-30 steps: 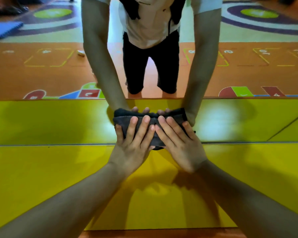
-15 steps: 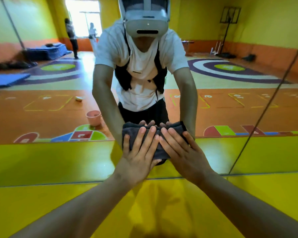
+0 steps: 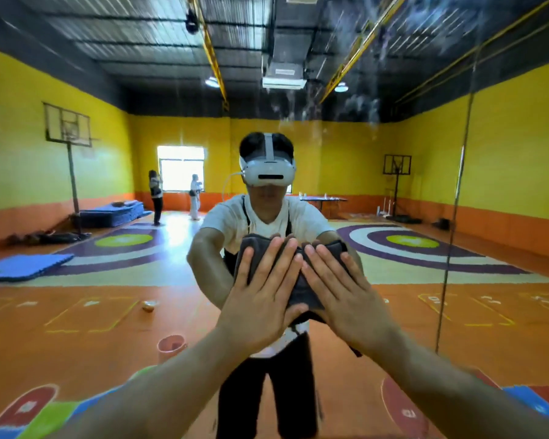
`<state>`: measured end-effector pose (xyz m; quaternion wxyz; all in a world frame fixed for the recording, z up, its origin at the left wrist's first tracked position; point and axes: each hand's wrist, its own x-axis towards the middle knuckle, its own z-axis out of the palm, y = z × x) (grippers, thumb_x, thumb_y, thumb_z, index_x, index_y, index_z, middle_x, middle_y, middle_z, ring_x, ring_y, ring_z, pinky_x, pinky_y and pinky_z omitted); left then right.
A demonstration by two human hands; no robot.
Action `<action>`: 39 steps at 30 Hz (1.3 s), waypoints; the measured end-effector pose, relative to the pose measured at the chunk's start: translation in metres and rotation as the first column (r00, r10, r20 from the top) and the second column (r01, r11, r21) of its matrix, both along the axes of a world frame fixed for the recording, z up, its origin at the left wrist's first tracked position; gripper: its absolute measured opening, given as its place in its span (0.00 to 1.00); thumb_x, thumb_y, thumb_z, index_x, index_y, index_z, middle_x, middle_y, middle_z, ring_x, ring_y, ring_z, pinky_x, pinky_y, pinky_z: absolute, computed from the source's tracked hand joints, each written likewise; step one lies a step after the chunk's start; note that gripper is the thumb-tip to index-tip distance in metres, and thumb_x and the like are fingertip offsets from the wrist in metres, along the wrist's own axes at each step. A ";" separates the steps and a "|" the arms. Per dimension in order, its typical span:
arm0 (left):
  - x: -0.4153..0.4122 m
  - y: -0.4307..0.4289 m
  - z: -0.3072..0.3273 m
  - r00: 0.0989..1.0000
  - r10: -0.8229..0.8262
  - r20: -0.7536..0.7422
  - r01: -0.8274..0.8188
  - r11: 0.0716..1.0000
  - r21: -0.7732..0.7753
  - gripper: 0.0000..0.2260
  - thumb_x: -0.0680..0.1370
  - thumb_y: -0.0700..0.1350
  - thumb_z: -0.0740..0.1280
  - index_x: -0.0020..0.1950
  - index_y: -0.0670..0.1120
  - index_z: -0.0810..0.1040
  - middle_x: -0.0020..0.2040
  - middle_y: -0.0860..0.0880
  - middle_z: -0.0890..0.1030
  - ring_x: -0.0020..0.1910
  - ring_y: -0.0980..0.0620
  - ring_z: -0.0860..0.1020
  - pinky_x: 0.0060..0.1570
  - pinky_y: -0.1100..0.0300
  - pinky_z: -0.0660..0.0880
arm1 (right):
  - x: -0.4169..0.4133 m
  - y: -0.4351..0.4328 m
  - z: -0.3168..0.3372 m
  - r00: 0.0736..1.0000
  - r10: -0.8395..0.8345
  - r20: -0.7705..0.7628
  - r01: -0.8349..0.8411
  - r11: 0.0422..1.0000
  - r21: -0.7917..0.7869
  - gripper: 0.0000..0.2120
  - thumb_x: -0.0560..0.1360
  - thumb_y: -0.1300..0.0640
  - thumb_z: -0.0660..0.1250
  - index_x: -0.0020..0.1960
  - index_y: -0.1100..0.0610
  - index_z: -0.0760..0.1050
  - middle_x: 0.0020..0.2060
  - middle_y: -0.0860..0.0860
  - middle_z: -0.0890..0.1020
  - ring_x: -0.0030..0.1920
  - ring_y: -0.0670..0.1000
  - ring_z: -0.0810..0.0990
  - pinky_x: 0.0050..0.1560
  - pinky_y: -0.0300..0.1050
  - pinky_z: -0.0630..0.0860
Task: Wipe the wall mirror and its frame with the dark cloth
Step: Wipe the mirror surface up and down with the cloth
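The wall mirror fills the whole view and reflects a yellow-walled hall and me with a headset on. A dark grey cloth is pressed flat against the glass at chest height. My left hand lies on the cloth's left half, fingers spread and pointing up. My right hand covers the right half the same way. Both palms hold the cloth against the mirror. The cloth's top edge shows above my fingertips. No frame edge of the mirror is visible.
A vertical seam between mirror panels runs down the right side. Whitish streaks mark the glass at the upper right. The reflection shows a pink bucket on the orange floor behind me, blue mats and two people far off.
Both hands have slid the cloth up the mirror, from the low yellow band to chest height. My view has tilted up with them, from the floor to the ceiling's reflection.
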<state>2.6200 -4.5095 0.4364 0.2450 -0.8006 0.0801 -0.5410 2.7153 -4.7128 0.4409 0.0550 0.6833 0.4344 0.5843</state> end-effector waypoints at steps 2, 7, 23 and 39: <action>0.005 -0.003 0.045 0.999 0.002 0.035 -0.003 1.000 0.008 0.32 0.86 0.61 0.52 0.82 0.40 0.62 0.83 0.41 0.58 0.83 0.40 0.55 0.78 0.33 0.52 | 0.004 -0.001 0.048 1.000 -0.005 0.014 0.005 1.000 -0.002 0.29 0.88 0.44 0.50 0.83 0.61 0.56 0.82 0.58 0.58 0.82 0.57 0.57 0.78 0.61 0.60; 0.015 -0.008 0.154 0.995 0.043 0.093 -0.042 0.999 -0.016 0.31 0.87 0.60 0.49 0.82 0.39 0.61 0.83 0.41 0.57 0.83 0.39 0.56 0.79 0.33 0.51 | -0.002 -0.006 0.169 0.998 -0.036 0.056 0.038 0.999 -0.021 0.30 0.88 0.43 0.43 0.82 0.61 0.58 0.82 0.57 0.57 0.83 0.56 0.55 0.79 0.59 0.57; 0.025 -0.015 0.443 0.986 0.106 0.126 -0.093 0.990 -0.104 0.38 0.81 0.63 0.25 0.84 0.47 0.50 0.85 0.48 0.47 0.84 0.47 0.42 0.79 0.40 0.39 | 0.008 0.008 0.450 0.999 -0.040 -0.023 0.042 0.993 0.112 0.32 0.83 0.41 0.41 0.84 0.52 0.45 0.83 0.49 0.45 0.83 0.48 0.41 0.81 0.51 0.41; 0.007 -0.020 0.584 0.979 -0.198 -0.053 0.166 0.918 -0.361 0.25 0.88 0.56 0.40 0.85 0.51 0.46 0.85 0.56 0.42 0.81 0.60 0.37 0.79 0.52 0.31 | -0.030 0.000 0.587 0.912 0.014 -0.410 0.016 0.997 0.069 0.29 0.87 0.48 0.48 0.84 0.50 0.41 0.83 0.49 0.38 0.81 0.46 0.35 0.80 0.49 0.33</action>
